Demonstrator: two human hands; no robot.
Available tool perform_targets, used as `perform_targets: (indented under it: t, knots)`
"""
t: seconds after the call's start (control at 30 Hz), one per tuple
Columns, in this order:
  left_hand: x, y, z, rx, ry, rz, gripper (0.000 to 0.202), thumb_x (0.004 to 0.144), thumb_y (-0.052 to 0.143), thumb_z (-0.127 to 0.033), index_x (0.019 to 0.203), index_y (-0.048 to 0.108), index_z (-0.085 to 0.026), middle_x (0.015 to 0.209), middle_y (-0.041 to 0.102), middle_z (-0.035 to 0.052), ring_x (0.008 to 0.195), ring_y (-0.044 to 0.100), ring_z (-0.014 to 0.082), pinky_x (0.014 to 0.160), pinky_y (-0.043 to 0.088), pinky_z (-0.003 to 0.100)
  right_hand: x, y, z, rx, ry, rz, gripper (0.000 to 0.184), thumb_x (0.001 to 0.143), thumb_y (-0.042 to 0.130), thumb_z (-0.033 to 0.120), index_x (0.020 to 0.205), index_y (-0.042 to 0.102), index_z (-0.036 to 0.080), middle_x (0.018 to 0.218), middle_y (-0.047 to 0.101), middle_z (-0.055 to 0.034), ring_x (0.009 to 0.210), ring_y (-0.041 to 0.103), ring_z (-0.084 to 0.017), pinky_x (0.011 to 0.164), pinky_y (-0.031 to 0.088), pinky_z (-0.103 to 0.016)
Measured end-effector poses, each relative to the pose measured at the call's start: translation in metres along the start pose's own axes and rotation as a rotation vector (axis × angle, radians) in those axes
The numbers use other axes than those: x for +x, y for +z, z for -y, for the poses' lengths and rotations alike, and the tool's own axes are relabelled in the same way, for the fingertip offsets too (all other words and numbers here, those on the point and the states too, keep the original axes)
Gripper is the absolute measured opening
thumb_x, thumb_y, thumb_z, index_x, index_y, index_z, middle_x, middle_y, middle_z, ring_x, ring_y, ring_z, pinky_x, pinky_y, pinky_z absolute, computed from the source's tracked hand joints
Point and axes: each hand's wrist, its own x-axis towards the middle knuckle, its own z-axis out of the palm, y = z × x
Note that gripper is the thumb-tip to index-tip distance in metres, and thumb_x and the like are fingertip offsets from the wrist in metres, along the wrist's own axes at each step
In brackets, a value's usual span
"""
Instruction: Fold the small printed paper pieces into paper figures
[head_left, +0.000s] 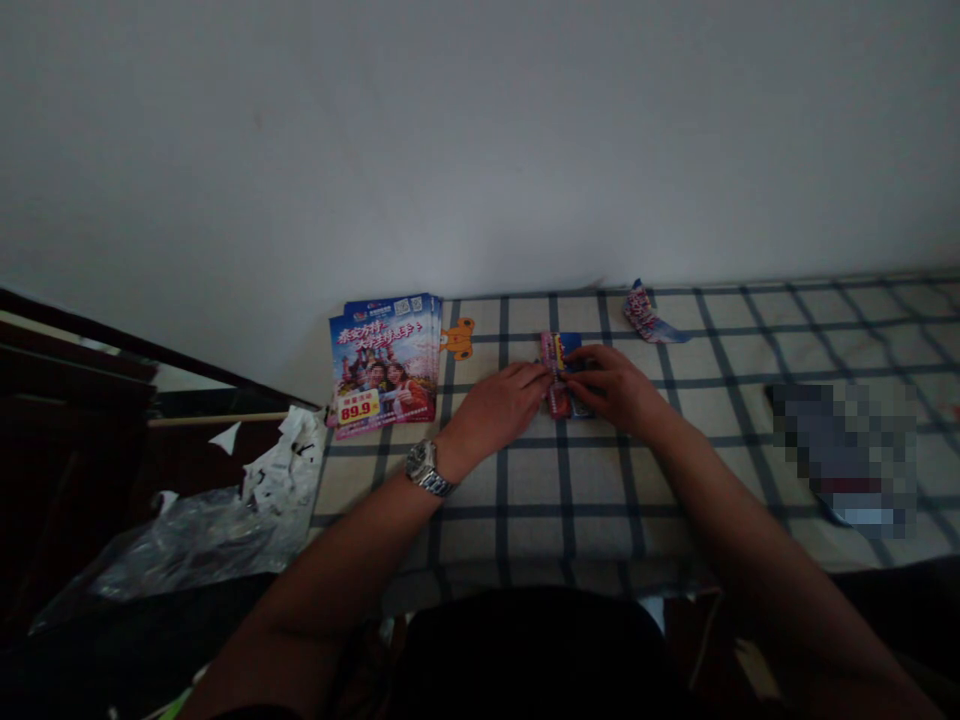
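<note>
A small folded flyer [556, 385] is worked by two bare hands on a cloth-covered table [525, 480], near the edge that meets a pale wall [480, 150]. Its left edge is touched by the fingertips of the left hand [506, 405], above a wrist on which a metal watch [429, 467] is worn; its right part is met by the thumb and fingers of the right hand [615, 388]. Whether the paper is pinched in either grip or merely pressed flat cannot be told.

To the left, a stack of flyers [382, 372] is spread slightly out of line, with a price of 89.9 printed on the top sheet. Beyond the right hand, a curled printed piece [649, 320] is left lying near the wall.

The step in hand is judged to be folding, with the sheet already reduced to a narrow shape. For the next move, the edges would need to be lined up and the crease pressed firmly, one side being held steady so that the layers are not allowed to spring open.
</note>
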Motion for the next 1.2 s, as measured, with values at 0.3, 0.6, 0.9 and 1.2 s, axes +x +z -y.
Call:
perform_targets:
  t: [0.3,0.6,0.9,1.2]
  knots:
    - [0.000,0.003,0.002,-0.011,-0.006,-0.021,0.033,0.106,0.054,-0.020,0.138,0.061,-0.016,0.137,0.065,0.0102,0.127,0.061,0.0242,0.107,0.057,0.041,0.000,-0.003,0.001,-0.027,-0.012,0.022,0.020,0.099,0.066,0.029,0.106,0.084,0.025,0.126,0.068,-0.0144,0.116,0.064,-0.032,0.101,0.057,-0.055]
    - [0.000,0.003,0.000,0.011,-0.002,-0.024,0.032,0.106,0.054,-0.020,0.136,0.062,-0.013,0.139,0.064,0.0111,0.127,0.060,0.0259,0.107,0.057,0.043,0.002,0.001,-0.003,0.009,0.017,-0.027,0.020,0.100,0.065,0.028,0.105,0.083,0.024,0.120,0.073,-0.0117,0.111,0.067,-0.029,0.098,0.056,-0.051]
    - [0.001,0.006,-0.001,-0.065,-0.063,-0.063,0.032,0.108,0.050,-0.024,0.137,0.062,-0.017,0.138,0.066,0.0096,0.126,0.061,0.0234,0.109,0.056,0.042,0.008,0.007,-0.001,0.005,0.086,-0.109,0.014,0.099,0.065,0.027,0.106,0.076,0.024,0.108,0.076,-0.0096,0.102,0.069,-0.029,0.092,0.055,-0.047]
    - [0.001,0.005,-0.003,-0.066,-0.062,-0.057,0.032,0.108,0.051,-0.025,0.137,0.062,-0.016,0.139,0.065,0.0100,0.128,0.060,0.0243,0.107,0.056,0.042,0.013,0.011,0.004,-0.079,0.117,-0.136,0.008,0.097,0.066,0.025,0.099,0.074,0.023,0.101,0.076,-0.0090,0.096,0.068,-0.029,0.085,0.055,-0.045]
